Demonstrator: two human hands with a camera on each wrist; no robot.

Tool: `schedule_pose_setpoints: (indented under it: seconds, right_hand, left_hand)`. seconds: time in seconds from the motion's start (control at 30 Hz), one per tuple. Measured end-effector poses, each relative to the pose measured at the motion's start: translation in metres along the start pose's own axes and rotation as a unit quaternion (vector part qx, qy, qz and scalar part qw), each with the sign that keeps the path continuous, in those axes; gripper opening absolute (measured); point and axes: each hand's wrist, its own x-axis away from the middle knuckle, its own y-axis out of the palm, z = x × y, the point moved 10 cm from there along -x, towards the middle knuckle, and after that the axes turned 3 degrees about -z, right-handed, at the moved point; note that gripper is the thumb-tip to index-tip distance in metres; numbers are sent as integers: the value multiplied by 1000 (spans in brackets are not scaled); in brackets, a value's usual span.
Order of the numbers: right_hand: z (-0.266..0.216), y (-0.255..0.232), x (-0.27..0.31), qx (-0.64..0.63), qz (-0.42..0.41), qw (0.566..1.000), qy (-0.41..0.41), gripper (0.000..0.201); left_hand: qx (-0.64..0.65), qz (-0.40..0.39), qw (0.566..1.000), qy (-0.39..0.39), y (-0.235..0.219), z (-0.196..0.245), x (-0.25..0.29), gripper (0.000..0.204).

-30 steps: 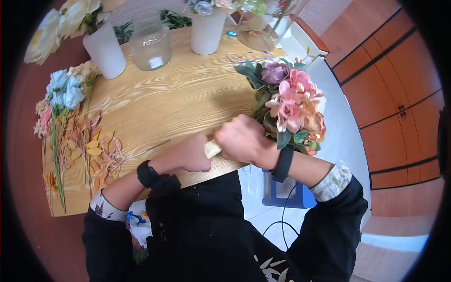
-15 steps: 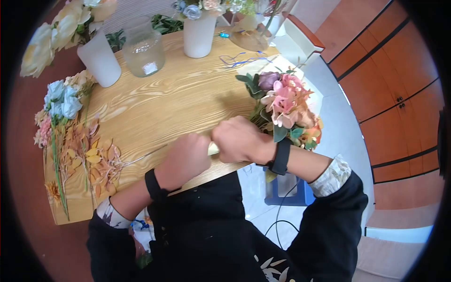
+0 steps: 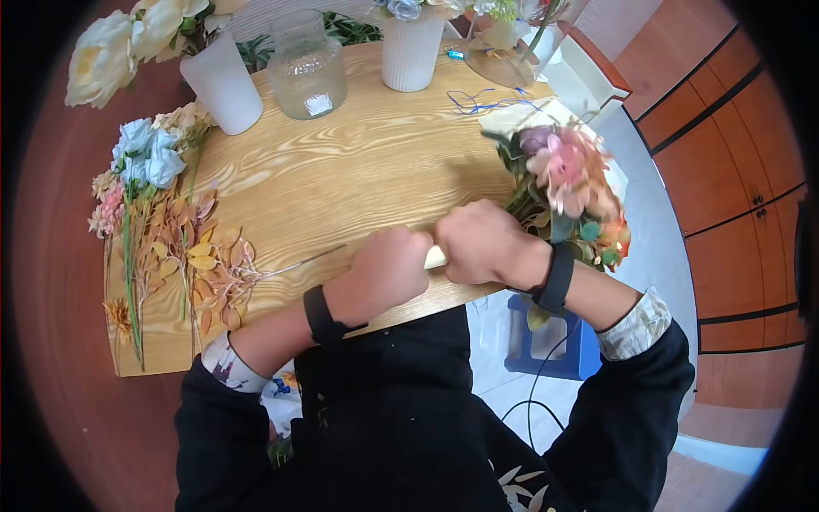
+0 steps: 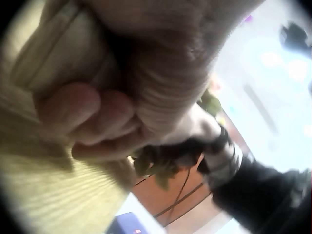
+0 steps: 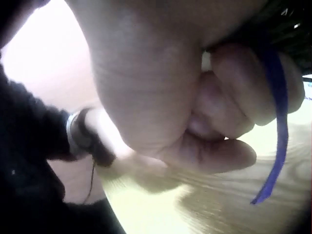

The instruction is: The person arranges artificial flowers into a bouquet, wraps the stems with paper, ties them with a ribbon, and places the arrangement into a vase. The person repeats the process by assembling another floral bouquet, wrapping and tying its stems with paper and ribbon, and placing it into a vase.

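In the head view, my right hand (image 3: 488, 243) is fisted at the stem end of a bouquet (image 3: 573, 175) of pink, purple and orange flowers. The blooms point to the right, past the wrist. My left hand (image 3: 388, 269) is knuckle to knuckle with it near the table's front edge. A pale cream piece (image 3: 436, 257) shows between the two fists; its kind is unclear. The left wrist view has curled fingers (image 4: 73, 105) round this smooth, pale piece. A narrow blue-purple ribbon (image 5: 279, 107) hangs over the right hand's fingers in the right wrist view.
Loose flower stems and an orange-leaved branch (image 3: 205, 256) lie on the left of the wooden table (image 3: 341, 179). A glass vase (image 3: 305, 77) and white vases (image 3: 223, 85) line the back. Blue ribbon (image 3: 486, 102) lies back right; a blue stool (image 3: 550, 350) stands below.
The left hand has turned over, its knuckles now upward, close against the right fist. The bouquet shakes and is blurred. The head view has shifted, so everything appears farther right.
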Motion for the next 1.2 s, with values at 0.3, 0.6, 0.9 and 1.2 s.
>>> schedule_pose_setpoints:
  seconds: [0.3, 0.6, 0.9, 1.2]
  right_hand:
    - [-15, -1, -2, 49, 77, 996, -23, 12]
    - [-7, 1, -4, 61, -28, 998, 11, 12]
    - [-20, 8, -2, 40, 20, 999, -30, 17]
    - [-2, 9, -8, -33, -60, 997, 30, 16]
  left_hand:
    - [-32, -108, 989, -100, 5, -23, -4, 15]
    - [18, 14, 1000, 20, 13, -4, -8, 10]
    - [301, -402, 844, -189, 44, -11, 22, 20]
    - [-88, -18, 995, -34, 3, -5, -5, 29]
